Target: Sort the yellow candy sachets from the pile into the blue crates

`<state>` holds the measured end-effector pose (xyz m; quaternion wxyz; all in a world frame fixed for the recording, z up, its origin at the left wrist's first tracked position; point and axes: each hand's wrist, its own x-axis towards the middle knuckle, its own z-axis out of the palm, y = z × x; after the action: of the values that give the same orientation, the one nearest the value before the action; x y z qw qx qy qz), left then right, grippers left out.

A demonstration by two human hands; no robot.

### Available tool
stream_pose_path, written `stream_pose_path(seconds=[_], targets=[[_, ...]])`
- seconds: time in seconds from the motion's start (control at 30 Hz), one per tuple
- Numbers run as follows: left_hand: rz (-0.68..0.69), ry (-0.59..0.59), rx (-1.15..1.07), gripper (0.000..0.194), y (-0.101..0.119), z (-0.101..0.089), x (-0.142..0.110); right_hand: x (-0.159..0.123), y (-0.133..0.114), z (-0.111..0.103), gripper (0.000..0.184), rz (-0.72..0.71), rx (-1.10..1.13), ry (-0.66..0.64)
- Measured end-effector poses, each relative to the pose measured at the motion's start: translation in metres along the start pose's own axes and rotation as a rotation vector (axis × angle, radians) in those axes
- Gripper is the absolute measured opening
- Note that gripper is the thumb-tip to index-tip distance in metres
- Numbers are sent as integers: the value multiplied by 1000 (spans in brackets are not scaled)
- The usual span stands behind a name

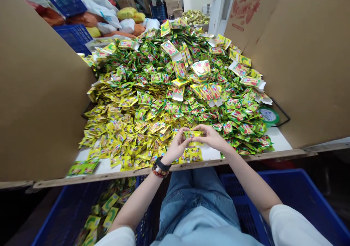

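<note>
The print on the sachets looks too small for me to read. Low in the centre of the frame, my left hand [177, 145] and right hand [211, 136] pinch a yellow-green sachet [193, 134] between narrowly closed fingertips, at the near edge of the heaped pile [153, 103].

A heap of sachets [175, 92] lies on a table [276, 139] between cardboard panels [41, 92], above a plastic crate [68, 216] holding more.
</note>
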<state>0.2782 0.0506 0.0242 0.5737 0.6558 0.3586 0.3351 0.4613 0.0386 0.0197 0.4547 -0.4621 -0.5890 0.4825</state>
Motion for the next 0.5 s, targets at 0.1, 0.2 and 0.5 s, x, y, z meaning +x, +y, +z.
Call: stream_pose_path(seconds=[0.1, 0.2, 0.5], targets=[[-24, -141, 138, 37, 1, 0, 23, -14, 11, -6, 33, 16, 143, 176], [108, -12, 494, 22, 16, -25, 74, -37, 28, -12, 37, 53, 245, 417], [501, -179, 1246, 26, 66, -112, 210, -74, 54, -20, 38, 193, 289, 517]])
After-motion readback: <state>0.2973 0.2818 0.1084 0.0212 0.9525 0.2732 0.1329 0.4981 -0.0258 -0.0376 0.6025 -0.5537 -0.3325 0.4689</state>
